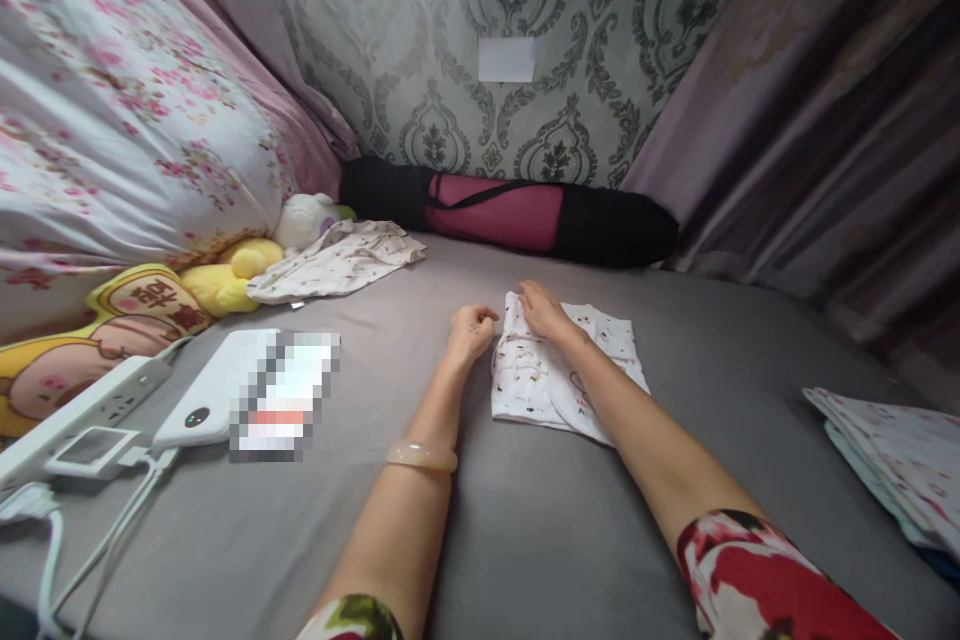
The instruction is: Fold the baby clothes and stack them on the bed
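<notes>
On the bedsheet (540, 540), the left hand (472, 332) is at the folded garment's (525, 385) left edge, the right hand (546, 315) on top. Far behind, a long bag (495, 210) lies along the wall (435, 20); near left, a power strip (75, 430); right, folded clothes (900, 450).

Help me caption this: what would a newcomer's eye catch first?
Probably the white printed cloth at centre, with the right grip on it and the left grip at its left edge. Next, a black-and-pink bag before the patterned wall, and pink-flowered fabric at upper left.
</notes>
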`<state>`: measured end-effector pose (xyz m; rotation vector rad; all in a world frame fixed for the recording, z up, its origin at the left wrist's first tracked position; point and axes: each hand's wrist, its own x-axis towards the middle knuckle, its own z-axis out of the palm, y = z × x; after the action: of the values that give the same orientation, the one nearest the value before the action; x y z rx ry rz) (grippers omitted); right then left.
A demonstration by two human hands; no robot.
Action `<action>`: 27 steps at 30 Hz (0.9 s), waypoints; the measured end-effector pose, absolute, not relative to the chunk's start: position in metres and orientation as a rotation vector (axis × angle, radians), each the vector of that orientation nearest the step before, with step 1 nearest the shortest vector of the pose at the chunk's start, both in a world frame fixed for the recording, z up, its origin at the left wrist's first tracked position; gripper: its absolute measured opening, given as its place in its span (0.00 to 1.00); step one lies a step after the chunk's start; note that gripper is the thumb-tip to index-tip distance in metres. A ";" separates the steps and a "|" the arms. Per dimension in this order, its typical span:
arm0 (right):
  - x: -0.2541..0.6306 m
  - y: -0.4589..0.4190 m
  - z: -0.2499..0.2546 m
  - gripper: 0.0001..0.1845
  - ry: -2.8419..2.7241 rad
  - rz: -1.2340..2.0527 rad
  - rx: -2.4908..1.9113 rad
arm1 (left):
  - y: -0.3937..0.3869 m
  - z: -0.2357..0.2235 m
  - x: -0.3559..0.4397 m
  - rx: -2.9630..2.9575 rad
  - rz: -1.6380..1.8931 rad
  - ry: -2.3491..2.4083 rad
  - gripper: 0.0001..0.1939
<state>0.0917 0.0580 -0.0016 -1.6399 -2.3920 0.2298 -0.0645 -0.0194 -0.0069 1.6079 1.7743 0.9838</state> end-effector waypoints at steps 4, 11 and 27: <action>0.078 0.033 -0.005 0.33 -2.509 0.175 -1.629 | -0.019 -0.008 -0.066 1.536 1.040 1.839 0.18; 0.059 0.033 -0.016 0.37 -2.549 0.280 -1.681 | -0.020 -0.007 -0.065 1.599 0.998 1.865 0.18; 0.097 0.015 0.007 0.37 -2.475 0.352 -1.653 | -0.019 -0.010 -0.057 1.896 0.988 1.828 0.19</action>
<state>0.0965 0.0151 0.0068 -1.6531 -2.4745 0.3515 -0.0566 -0.0189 -0.0104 1.8960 1.8285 0.9882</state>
